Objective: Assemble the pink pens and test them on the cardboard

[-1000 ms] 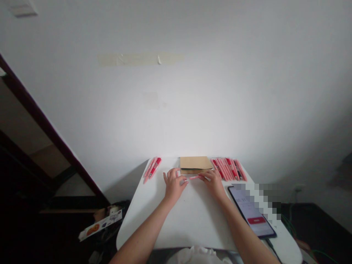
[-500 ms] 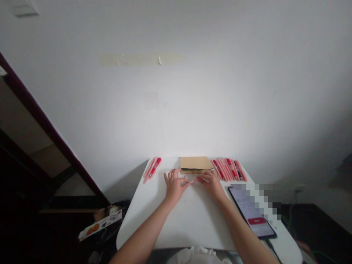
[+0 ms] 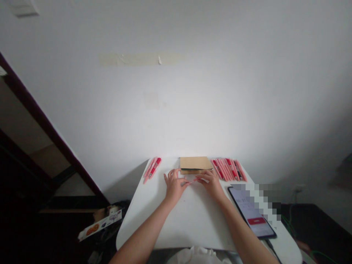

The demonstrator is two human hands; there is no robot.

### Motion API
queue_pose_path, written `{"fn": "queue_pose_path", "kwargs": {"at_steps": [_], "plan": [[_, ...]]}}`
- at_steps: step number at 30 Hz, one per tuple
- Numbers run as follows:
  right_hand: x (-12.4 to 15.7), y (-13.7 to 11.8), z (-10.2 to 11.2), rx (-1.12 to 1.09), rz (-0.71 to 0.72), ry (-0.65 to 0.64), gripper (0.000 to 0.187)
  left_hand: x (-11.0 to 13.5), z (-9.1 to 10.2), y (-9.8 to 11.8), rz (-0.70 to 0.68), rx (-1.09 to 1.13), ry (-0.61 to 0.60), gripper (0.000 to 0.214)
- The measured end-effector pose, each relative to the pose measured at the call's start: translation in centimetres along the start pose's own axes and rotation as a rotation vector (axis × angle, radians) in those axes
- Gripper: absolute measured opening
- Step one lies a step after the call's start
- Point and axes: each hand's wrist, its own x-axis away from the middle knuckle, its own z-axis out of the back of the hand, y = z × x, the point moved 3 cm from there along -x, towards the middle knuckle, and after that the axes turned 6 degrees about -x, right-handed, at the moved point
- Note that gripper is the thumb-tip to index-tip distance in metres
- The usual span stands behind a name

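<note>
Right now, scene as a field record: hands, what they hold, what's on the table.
left hand: pinches one end of the pink pen
right hand: pinches the other end
pen pose: roughly level, in front of the cardboard piece; on or just over the white table, cannot tell
small pen pile: far left corner of the table
pen row: side by side, right of the cardboard
phone: screen lit, beside the right forearm, partly blurred
</note>
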Motion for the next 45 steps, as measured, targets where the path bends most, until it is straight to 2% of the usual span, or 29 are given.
{"fn": "queue_pose_path", "kwargs": {"at_steps": [7,17,23,31,45], "plan": [[0.0,0.5,0.1,-0.004,-0.007,0.013,0.016,0.0,0.0,0.1,-0.003,0.003,0.002,0.007],[0.1,1.0,0.7,0.046,-0.056,0.156,0.027,0.0,0.0,0.2,-0.026,-0.041,0.057,0.002],[0.2,1.2,0.4,0.122,-0.107,0.091,0.017,0.0,-0.4,0.5,-0.026,-0.065,0.073,0.002],[0.4,0.4,0.2,0.192,-0.187,0.005,0.015,-0.3,-0.3,0.7,-0.005,-0.095,0.067,0.003],[0.4,0.2,0.0,0.232,-0.186,-0.062,0.015,-0.3,-0.8,0.3,0.002,-0.070,0.089,0.006]]}}
